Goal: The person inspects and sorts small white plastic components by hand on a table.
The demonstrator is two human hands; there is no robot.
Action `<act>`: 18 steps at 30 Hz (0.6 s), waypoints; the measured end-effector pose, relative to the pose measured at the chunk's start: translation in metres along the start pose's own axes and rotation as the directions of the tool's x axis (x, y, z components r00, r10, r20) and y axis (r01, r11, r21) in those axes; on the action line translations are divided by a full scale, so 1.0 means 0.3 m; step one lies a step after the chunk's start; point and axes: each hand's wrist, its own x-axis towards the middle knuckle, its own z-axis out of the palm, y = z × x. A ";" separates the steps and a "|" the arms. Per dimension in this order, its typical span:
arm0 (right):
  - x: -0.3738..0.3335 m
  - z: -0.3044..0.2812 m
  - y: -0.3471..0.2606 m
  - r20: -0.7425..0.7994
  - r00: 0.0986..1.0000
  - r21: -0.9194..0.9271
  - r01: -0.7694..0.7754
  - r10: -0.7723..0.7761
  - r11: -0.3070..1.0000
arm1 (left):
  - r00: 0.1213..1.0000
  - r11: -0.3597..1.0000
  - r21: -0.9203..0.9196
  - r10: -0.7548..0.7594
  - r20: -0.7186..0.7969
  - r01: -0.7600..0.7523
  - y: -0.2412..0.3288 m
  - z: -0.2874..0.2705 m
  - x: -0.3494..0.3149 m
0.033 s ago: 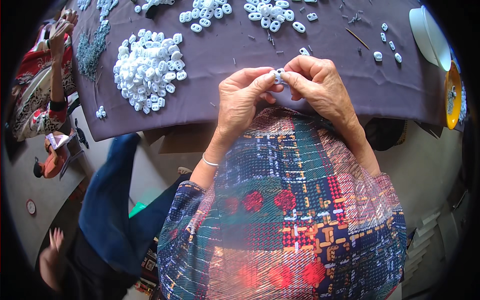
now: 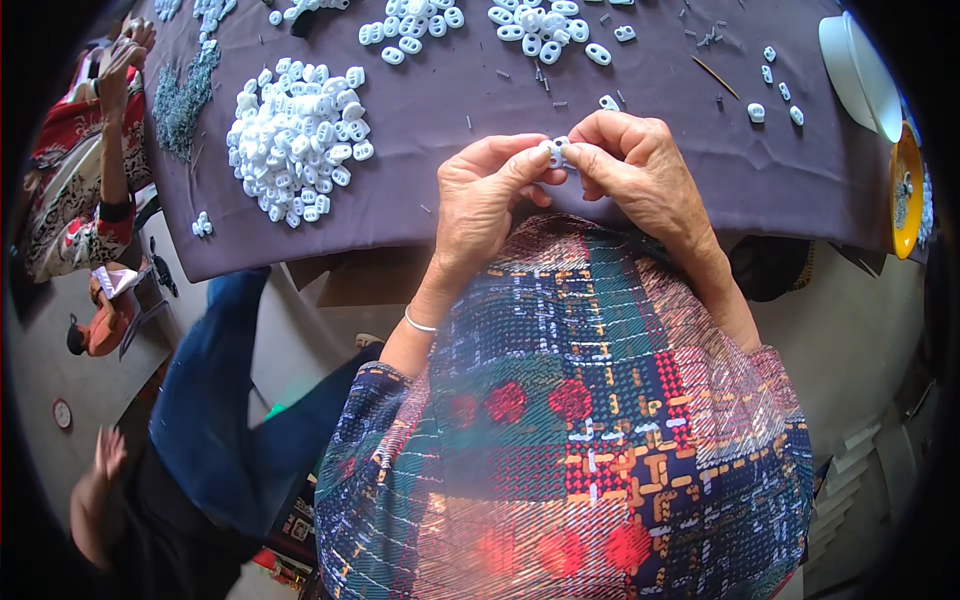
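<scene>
Between my two hands, just past the near edge of the table, is a small white two-hole plastic cord lock [image 2: 557, 153]. My left hand [image 2: 490, 188] pinches it from the left with thumb and finger. From the right, the thumb and forefinger of my right hand [image 2: 645, 172] close on it too. The fingertips cover part of the piece. Another white cord lock [image 2: 608, 102] lies on the cloth just beyond my hands, with small grey springs [image 2: 560, 104] scattered around it.
A large heap of white cord locks [image 2: 297, 140] lies to the left, near grey springs [image 2: 185, 100] in a pile. At the right stand a white bowl [image 2: 858, 75] and a yellow dish [image 2: 906, 190]. A thin brown stick [image 2: 715, 77] lies nearby. Another person's leg [image 2: 215, 400] is at lower left.
The person at lower left has shifted: a raised hand and the blue-clad leg have moved slightly. My hands and the cord lock look the same.
</scene>
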 end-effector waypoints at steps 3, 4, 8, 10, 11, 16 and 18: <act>0.003 -0.003 0.001 0.012 1.000 -0.011 -0.013 0.013 1.000 | 1.000 1.000 -0.009 0.005 -0.010 -0.005 -0.003 0.003 0.002; 0.005 -0.003 0.005 0.011 1.000 -0.011 -0.016 0.016 1.000 | 1.000 1.000 -0.014 0.011 -0.022 -0.011 -0.005 0.004 0.003; 0.007 -0.006 0.003 0.036 0.999 0.015 -0.003 0.003 1.000 | 0.998 0.998 0.015 0.054 -0.037 -0.053 -0.010 0.013 0.000; 0.009 -0.009 0.006 0.038 0.999 0.029 -0.005 0.004 1.000 | 0.995 0.995 0.045 0.086 -0.045 -0.084 -0.011 0.017 0.002; 0.012 -0.011 0.011 0.046 0.999 0.016 -0.001 0.000 1.000 | 0.995 0.996 0.044 0.084 -0.046 -0.082 -0.013 0.016 0.003; 0.023 -0.013 0.019 0.089 0.996 -0.037 0.022 -0.019 0.999 | 0.993 0.988 0.106 0.113 -0.031 -0.109 -0.021 0.014 0.010; 0.031 -0.006 0.023 0.074 0.997 -0.029 0.029 -0.026 0.999 | 0.990 0.986 0.115 0.130 -0.046 -0.124 -0.025 0.014 0.013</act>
